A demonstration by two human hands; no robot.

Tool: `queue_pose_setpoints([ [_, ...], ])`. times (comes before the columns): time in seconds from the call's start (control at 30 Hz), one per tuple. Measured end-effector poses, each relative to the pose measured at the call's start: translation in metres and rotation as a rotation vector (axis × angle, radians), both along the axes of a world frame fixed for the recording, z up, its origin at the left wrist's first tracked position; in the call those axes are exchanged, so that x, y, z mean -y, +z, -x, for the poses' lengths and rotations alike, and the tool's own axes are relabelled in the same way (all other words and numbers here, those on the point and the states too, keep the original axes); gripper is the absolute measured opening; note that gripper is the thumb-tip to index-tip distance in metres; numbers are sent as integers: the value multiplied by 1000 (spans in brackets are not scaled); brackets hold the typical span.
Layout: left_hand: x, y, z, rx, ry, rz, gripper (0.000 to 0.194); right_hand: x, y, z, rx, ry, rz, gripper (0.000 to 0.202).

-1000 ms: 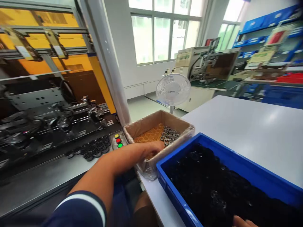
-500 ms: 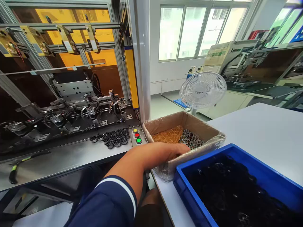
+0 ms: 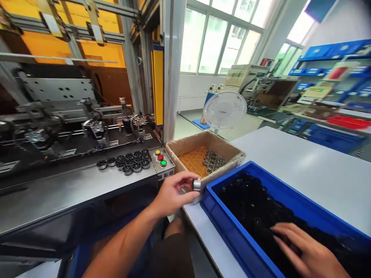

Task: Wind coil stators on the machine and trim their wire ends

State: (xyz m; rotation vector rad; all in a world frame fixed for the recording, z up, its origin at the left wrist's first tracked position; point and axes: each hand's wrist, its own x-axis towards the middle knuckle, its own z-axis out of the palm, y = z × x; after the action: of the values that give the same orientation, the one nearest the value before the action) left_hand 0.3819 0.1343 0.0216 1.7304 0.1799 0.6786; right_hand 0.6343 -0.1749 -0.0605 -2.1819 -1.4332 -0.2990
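Observation:
Between the thumb and fingers of my left hand [image 3: 178, 193] is a small silvery metal ring [image 3: 196, 184], held in front of the cardboard box [image 3: 185, 148]. That box is lined with plastic and holds metal rings [image 3: 214, 161] beside an orange patterned sheet. My right hand [image 3: 304, 247] reaches into the blue bin [image 3: 228, 224] among black parts [image 3: 255, 204]; its fingers are bent at the parts, and whatever they grip is too dark to make out. Black and silver round parts [image 3: 133, 160] sit grouped on the machine's metal ledge [image 3: 66, 189].
A button panel [image 3: 160, 157] with yellow, red and green buttons stands at the ledge's right end. Behind the box is a white fan [image 3: 224, 110]. The white table [image 3: 290, 162] extends right. Machine fixtures [image 3: 95, 125] fill the left, and shelves with blue bins [image 3: 321, 50] stand far right.
My left hand has come out of the box with a metal ring. My right hand has appeared in the blue bin. The view has turned to the right.

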Motion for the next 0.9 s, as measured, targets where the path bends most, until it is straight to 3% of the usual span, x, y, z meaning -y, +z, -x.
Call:
queue_pose_setpoints([
  [0.1,5,-20,53,119,-2,194,33,-15,14,10,-42,-73,113,15],
  [0.17,2,-24,72,149,-8,280,32,-24,18,9,-47,-135,162,14],
  [0.37,-16,-6,78,49,-18,477,32,-30,24,2,-16,-333,53,13],
  [0.47,-20,0,73,-29,-35,554,37,-35,30,3,3,-334,-1,11],
  [0.63,10,-11,54,-32,-60,563,41,-62,60,41,56,-121,-101,8],
  [0.77,62,-16,31,-35,-179,652,43,-77,99,97,-65,368,-321,20],
  [0.9,108,-13,12,-33,-264,710,43,-64,113,120,-102,605,-404,26],
])
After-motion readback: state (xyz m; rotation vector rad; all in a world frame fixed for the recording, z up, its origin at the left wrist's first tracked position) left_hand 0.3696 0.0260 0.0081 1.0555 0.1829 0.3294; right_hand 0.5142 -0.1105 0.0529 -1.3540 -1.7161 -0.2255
